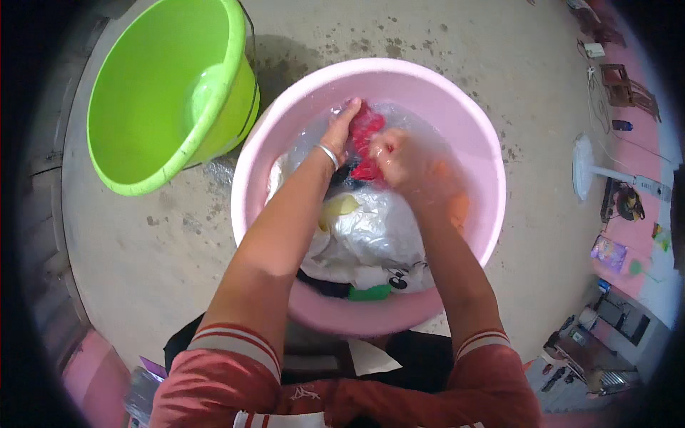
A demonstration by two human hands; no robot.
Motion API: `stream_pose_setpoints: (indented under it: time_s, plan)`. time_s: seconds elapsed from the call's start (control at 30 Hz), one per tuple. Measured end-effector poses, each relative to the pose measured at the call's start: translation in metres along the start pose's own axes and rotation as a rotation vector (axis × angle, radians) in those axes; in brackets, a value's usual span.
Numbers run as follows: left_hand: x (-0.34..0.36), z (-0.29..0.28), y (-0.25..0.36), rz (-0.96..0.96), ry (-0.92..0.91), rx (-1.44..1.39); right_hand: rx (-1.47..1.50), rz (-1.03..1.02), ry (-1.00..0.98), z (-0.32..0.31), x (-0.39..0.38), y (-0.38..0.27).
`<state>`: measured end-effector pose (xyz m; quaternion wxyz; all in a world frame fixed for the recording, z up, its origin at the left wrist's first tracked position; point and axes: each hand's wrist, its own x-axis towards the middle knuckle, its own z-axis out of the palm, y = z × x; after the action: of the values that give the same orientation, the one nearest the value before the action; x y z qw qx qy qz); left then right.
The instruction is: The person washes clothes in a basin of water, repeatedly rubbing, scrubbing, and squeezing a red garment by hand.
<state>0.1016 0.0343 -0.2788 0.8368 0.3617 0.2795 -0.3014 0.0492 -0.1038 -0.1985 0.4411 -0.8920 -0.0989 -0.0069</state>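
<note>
Reaching down into a wide, round pink plastic basin (492, 171) of water at the centre of the frame, a person has both hands at one bright red-pink piece of wet cloth (365, 127). The cloth lies in the basin's upper middle, its long axis running roughly up and down the frame, in the narrow space between the hands. It is to the right of the left hand (340, 139) and to the left of the right hand (392, 158), with both about equally near. The left fingers stretch upward along the cloth's left edge; whether they grip it cannot be told. The right fingers, blurred, are curled tight and appear to grasp the cloth's right side. A silvery bangle (328, 155) circles the left wrist. Below the hands lies a shiny whitish sheet-like piece (378, 225), with a yellowish scrap (341, 207) at its upper left, a green piece (369, 292) lower down and orange cloth (458, 196) beside the right forearm. A lime-green plastic bucket (153, 85) stands tilted at upper left on the grey floor (178, 264).
</note>
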Motion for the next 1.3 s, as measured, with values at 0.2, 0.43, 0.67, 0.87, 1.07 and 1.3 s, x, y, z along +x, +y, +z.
stream_pose_setpoints:
  time_s: [0.2,0.43,0.67,0.87,1.07,1.3]
  plan:
    - [-0.013,0.015,-0.031,-0.208,-0.227,-0.154,-0.035,-0.285,0.24,0.019,-0.01,-0.035]
    - [-0.111,0.093,-0.038,0.019,-0.448,-0.54,-0.021,-0.207,0.339,-0.076,0.03,-0.046]
    - [-0.096,0.059,-0.097,0.126,-0.366,0.278,0.095,-0.432,-0.328,-0.086,0.02,-0.088]
    - [-0.084,0.058,-0.061,0.153,-0.219,1.655,-0.267,0.505,-0.018,-0.053,-0.042,0.072]
    - [-0.03,0.008,-0.068,0.348,0.23,0.768,-0.66,0.75,-0.341,-0.013,-0.019,0.092]
    - [-0.065,0.052,-0.009,-0.187,-0.29,-0.18,-0.269,-0.047,0.133,-0.023,-0.048,-0.036]
